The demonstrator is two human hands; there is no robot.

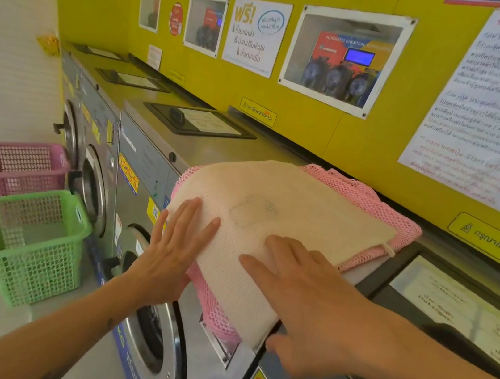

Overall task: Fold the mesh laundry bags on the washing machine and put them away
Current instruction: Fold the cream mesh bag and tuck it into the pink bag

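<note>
1. Steel-grey front-loading washing machine [216,148] stands in a row against a yellow wall panel [316,128] hung with printed notices.
2. On its flat top lies a cream fine-mesh laundry bag [289,201], spread over a pink coarse-mesh laundry bag [371,194]; both droop over the front edge.
3. Left hand [174,249] lies flat, fingers spread, on the cream bag's left edge.
4. Right hand [301,294] presses palm-down, fingers splayed, gripping nothing.
5. On the floor to the left, 2 plastic lattice baskets: a green basket [32,270] and a pink basket [23,168], each looking empty.
</note>
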